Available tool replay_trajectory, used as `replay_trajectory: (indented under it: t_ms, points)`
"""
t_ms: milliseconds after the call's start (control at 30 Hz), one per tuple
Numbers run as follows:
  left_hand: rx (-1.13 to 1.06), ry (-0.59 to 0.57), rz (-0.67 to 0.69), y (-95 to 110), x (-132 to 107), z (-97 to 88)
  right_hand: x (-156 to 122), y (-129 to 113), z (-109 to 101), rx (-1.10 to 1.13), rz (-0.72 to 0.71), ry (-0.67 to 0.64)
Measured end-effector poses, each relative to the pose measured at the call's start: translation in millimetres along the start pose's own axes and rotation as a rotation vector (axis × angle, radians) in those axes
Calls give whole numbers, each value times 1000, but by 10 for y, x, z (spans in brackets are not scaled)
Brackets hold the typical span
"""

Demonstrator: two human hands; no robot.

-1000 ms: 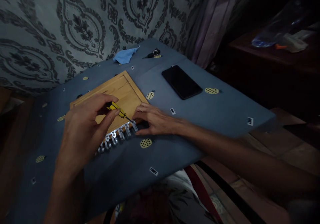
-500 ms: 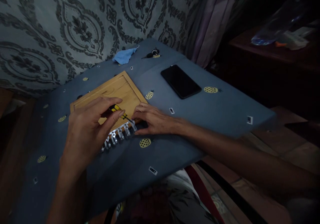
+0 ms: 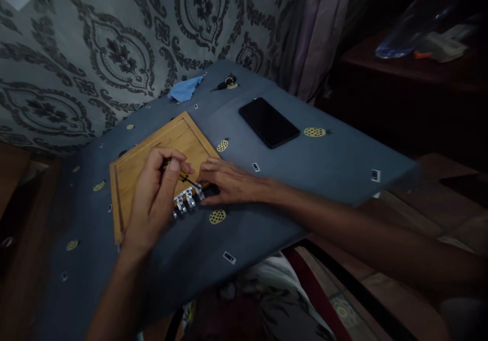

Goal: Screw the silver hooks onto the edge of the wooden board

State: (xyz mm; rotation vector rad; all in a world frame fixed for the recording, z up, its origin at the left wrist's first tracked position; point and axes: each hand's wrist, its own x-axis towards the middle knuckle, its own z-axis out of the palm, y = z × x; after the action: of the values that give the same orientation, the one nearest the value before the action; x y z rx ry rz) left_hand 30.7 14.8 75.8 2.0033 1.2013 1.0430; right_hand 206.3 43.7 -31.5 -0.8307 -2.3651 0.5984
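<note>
My left hand (image 3: 154, 198) is closed round the black-and-yellow handle of a screwdriver (image 3: 183, 177), most of which the fingers hide. The screwdriver's tip meets the end of a row of silver metal hooks (image 3: 180, 204) along the near edge of a framed wooden board (image 3: 171, 136). At that edge's right end, my right hand (image 3: 226, 181) grips the board's corner, fingers curled over the top and thumb below, beside the last hook. My left hand covers some of the hooks.
The board lies on a table with a blue pineapple-print cloth (image 3: 335, 163). Right of it rests a black smartphone (image 3: 269, 122). Towards the patterned wall are a blue cloth (image 3: 185, 89) and a small dark item with a ring (image 3: 227, 82). A plastic bag (image 3: 400, 43) sits on dark furniture at right.
My left hand has turned about the screwdriver, its fingers now closer together and covering more of the handle. My right hand keeps its place on the board. The view has shifted slightly.
</note>
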Motion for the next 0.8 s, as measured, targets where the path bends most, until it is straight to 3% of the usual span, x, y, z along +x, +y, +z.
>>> replay_trajectory:
  t_ms: [133, 267, 367, 633, 800]
  points:
    - [-401, 222, -40, -43, 60, 320, 4, -5, 1, -7, 4, 5]
    - [-531, 314, -86, -6, 176, 435, 10, -4, -6, -4, -8, -3]
    - [-547, 310, -101, 10, 231, 437, 9, 4, -4, 2, -19, 5]
    - [-566, 148, -86, -56, 250, 382, 3, 10, 15, -6, -13, 22]
    - [-512, 163, -95, -6, 216, 356, 8, 10, 4, -11, -18, 21]
